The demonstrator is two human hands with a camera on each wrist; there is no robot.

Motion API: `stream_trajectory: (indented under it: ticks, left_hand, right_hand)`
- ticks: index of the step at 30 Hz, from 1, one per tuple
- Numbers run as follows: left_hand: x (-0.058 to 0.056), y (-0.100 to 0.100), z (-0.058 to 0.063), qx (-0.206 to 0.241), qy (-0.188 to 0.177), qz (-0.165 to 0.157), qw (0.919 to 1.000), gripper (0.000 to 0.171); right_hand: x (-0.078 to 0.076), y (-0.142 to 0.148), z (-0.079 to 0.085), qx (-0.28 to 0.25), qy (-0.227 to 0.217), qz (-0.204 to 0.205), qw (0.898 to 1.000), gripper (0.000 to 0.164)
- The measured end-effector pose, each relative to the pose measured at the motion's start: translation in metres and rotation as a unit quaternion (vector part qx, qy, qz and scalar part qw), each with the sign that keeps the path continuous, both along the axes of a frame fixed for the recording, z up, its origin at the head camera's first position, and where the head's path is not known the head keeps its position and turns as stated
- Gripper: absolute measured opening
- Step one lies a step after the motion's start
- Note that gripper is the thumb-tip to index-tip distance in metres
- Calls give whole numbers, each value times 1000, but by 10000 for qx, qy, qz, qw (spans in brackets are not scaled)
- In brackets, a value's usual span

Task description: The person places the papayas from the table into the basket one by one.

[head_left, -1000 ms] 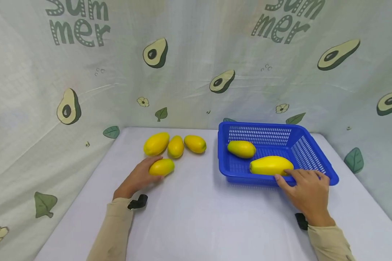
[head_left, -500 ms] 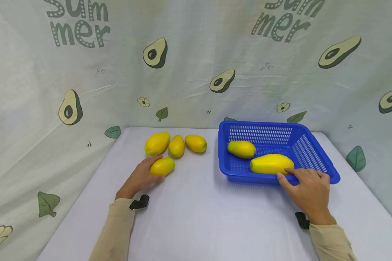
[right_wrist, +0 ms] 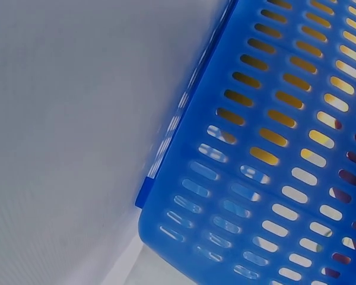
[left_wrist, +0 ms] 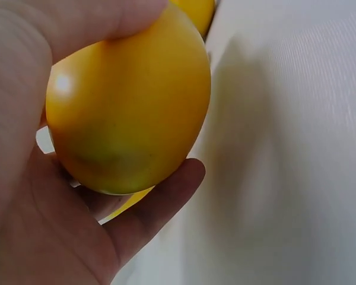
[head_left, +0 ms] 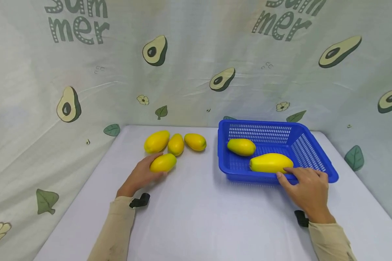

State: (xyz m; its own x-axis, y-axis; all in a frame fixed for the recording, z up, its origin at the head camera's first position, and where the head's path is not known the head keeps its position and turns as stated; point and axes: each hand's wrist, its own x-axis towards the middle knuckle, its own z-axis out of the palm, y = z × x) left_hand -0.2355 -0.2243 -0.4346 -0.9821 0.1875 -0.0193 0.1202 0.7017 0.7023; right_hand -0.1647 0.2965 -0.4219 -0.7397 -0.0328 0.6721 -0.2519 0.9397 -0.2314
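Observation:
My left hand point(head_left: 142, 175) grips a yellow mango point(head_left: 163, 162) with a greenish end. In the left wrist view the thumb lies across one side of the mango point(left_wrist: 130, 107) and the fingers curl round the other, with a shadow on the cloth beside it. My right hand point(head_left: 308, 192) holds the near rim of a blue plastic basket point(head_left: 241, 176), thumb outside and fingers over the edge. Inside lie a smaller yellow-green fruit point(head_left: 241, 147) and a longer, papaya-like yellow fruit point(head_left: 271, 163), close to the right fingertips. The right wrist view shows the slotted basket wall point(right_wrist: 225, 172).
Behind the left hand, a larger yellow mango point(head_left: 156, 141) and two smaller mangoes, one upright in view point(head_left: 176, 144) and one lying sideways point(head_left: 195, 142), sit close together. A white cloth covers the table point(head_left: 199, 217). A printed curtain point(head_left: 189, 54) hangs behind and along both sides.
My left hand has raised the mango slightly, and its greenish end now tilts up a little more. The right hand stays on the basket rim, and the basket has not visibly moved.

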Motion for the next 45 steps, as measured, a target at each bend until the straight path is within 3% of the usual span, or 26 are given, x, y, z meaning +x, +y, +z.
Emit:
stream_trajectory:
  ticks: [12, 18, 24, 30, 34, 45]
  left_hand:
    - [1, 4, -1, 230, -162, 94, 9996, 82]
    - [-6, 10, -1, 320, -424, 126, 9985, 83]
    - [-17, 18, -1, 492, -394, -53, 9980, 82]
    - [-21, 22, -5, 558, -498, -148, 9971, 79]
    - [-21, 26, 1, 610, -466, -264, 9967, 77]
    - [-35, 45, 31, 817, -269, -531, 9949, 76]
  right_hand:
    - [-4, -4, -5, -52, 76, 221, 9997, 35]
    - [-2, -2, -7, -11, 18, 177, 9998, 32]
    - [-2, 0, -3, -40, -48, 60, 10000, 30]
    - [2, -1, -7, -67, -228, 42, 9997, 29]
    - [2, -1, -9, -66, -160, 35, 9998, 29]
    - [0, 1, -5, -29, 96, 70, 9999, 31]
